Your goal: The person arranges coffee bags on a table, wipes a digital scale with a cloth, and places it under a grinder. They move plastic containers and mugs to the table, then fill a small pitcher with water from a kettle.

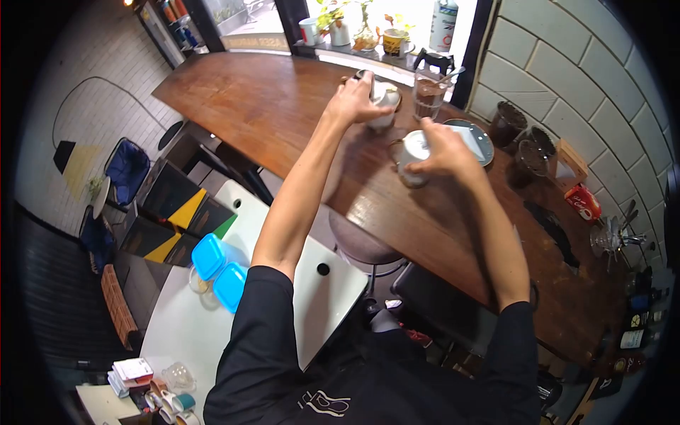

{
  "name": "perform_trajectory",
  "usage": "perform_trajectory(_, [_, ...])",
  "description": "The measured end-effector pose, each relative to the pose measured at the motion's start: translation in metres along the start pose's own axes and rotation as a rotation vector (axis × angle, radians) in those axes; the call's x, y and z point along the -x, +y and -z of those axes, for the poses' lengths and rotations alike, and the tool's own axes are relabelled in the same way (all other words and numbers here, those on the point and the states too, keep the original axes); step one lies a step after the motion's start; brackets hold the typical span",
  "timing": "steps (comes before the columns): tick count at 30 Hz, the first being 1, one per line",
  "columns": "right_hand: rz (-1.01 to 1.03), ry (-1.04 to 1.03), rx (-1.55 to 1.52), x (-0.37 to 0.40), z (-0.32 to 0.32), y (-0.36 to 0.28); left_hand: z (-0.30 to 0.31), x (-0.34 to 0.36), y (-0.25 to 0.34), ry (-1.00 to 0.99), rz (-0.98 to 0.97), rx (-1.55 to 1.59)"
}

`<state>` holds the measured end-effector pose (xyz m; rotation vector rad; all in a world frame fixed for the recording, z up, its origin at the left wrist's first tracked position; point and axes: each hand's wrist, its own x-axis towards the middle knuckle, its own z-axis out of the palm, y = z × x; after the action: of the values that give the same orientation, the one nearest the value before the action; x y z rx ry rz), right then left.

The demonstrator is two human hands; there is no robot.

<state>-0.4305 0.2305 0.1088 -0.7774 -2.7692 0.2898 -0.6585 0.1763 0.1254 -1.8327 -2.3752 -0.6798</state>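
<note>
At the far side of the wooden counter, my left hand (352, 101) is closed round a white jar (383, 115), its thumb along the near side. Part of that jar, and a dark piece by the fingers, is hidden behind the hand. Nearer to me, my right hand (450, 151) grips a jar with a white top (415, 157) that stands upright on the counter, thumb and fingers on its right side. Just behind the two hands is a glass of brown powder (428, 98) with a spoon in it. A grey plate (484, 134) with a white paper lies beyond my right hand.
The wooden counter (283, 99) runs along the window sill with potted plants (338, 32). Dark plastic cups (533, 157) and a red can (583, 202) line the tiled wall. Below left, a white table (170, 322) carries containers with blue lids (230, 286). A round stool (363, 237) stands under the counter.
</note>
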Motion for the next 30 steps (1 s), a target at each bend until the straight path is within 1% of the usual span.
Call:
perform_trajectory(1, [0.007, 0.005, -0.016, 0.001, 0.004, 0.004, 0.013, 0.006, 0.001, 0.063, 0.044, 0.01])
perform_trajectory(2, [-0.028, -0.005, -0.065, 0.004, 0.016, 0.0, 0.03, 0.014, -0.001, 0.092, 0.062, 0.035])
perform_trajectory(3, [-0.014, 0.012, -0.095, 0.004, 0.022, 0.005, 0.05, 0.024, -0.002, 0.117, 0.094, 0.085])
perform_trajectory(4, [0.009, 0.041, -0.118, 0.002, 0.029, 0.01, 0.068, 0.038, -0.005, 0.191, 0.103, 0.115])
perform_trajectory(5, [-0.037, -0.051, -0.269, 0.001, 0.045, 0.006, 0.087, 0.053, -0.008, 0.271, 0.115, 0.139])
perform_trajectory(6, [-0.122, -0.118, -0.384, 0.005, 0.066, -0.013, 0.111, 0.071, -0.008, 0.28, 0.151, 0.232])
perform_trajectory(7, [-0.041, -0.033, -0.549, 0.001, 0.066, -0.006, 0.129, 0.092, -0.01, 0.294, 0.191, 0.324])
perform_trajectory(8, [-0.028, 0.051, -0.71, -0.003, 0.068, -0.005, 0.14, 0.105, -0.024, 0.404, 0.198, 0.432])
perform_trajectory(9, [-0.066, 0.082, -1.017, -0.004, 0.069, -0.011, 0.164, 0.145, -0.004, 0.557, 0.057, 0.571])
perform_trajectory(10, [-0.079, 0.087, -1.296, 0.0, 0.075, -0.03, 0.181, 0.174, -0.001, 0.587, 0.021, 0.722])
perform_trajectory(11, [-0.131, 0.23, -1.393, 0.001, 0.072, -0.046, 0.193, 0.202, -0.005, 0.619, -0.02, 0.872])
perform_trajectory(12, [0.094, 0.197, -1.425, -0.007, 0.057, -0.043, 0.201, 0.228, -0.019, 0.648, 0.032, 0.995])
perform_trajectory(13, [0.321, 0.171, -1.455, -0.017, 0.042, -0.049, 0.216, 0.266, -0.022, 0.692, 0.059, 0.958])
perform_trajectory(15, [0.515, -0.36, -2.066, -0.015, 0.031, -0.13, 0.241, 0.345, -0.013, 0.654, 0.229, 1.349])
perform_trajectory(16, [0.586, -0.524, -2.23, -0.022, 0.007, -0.156, 0.236, 0.371, -0.042, 0.804, 0.21, 1.236])
perform_trajectory(17, [0.606, -0.599, -2.237, -0.015, -0.006, -0.198, 0.246, 0.414, -0.043, 0.785, 0.166, 1.29])
perform_trajectory(19, [0.366, -0.554, -2.443, 0.027, -0.024, -0.289, 0.241, 0.492, -0.051, 0.878, 0.138, 1.362])
perform_trajectory(20, [0.394, -0.951, -2.549, 0.042, -0.04, -0.319, 0.239, 0.532, -0.044, 0.923, 0.156, 1.419])
perform_trajectory(21, [0.41, -1.369, -2.603, 0.056, -0.059, -0.348, 0.235, 0.573, -0.033, 0.965, 0.17, 1.479])
perform_trajectory(23, [0.537, -1.192, -2.437, 0.087, -0.093, -0.408, 0.22, 0.643, -0.02, 1.138, 0.207, 1.556])
perform_trajectory(25, [0.465, -1.053, -2.21, 0.128, -0.117, -0.465, 0.203, 0.707, -0.013, 1.28, 0.261, 1.451])
perform_trajectory(26, [0.528, -1.034, -2.111, 0.147, -0.125, -0.493, 0.197, 0.733, -0.009, 1.31, 0.26, 1.424])
perform_trajectory(27, [0.584, -1.012, -2.014, 0.162, -0.133, -0.516, 0.191, 0.757, -0.003, 1.408, 0.338, 1.38])
perform_trajectory(28, [0.66, -1.133, -1.93, 0.172, -0.14, -0.538, 0.184, 0.78, 0.002, 1.503, 0.419, 1.337])
perform_trajectory(29, [0.604, -1.128, -1.927, 0.19, -0.149, -0.558, 0.174, 0.803, -0.001, 1.525, 0.42, 1.317])
perform_trajectory(30, [0.59, -1.205, -1.883, 0.2, -0.161, -0.573, 0.16, 0.827, -0.006, 1.557, 0.541, 1.108])
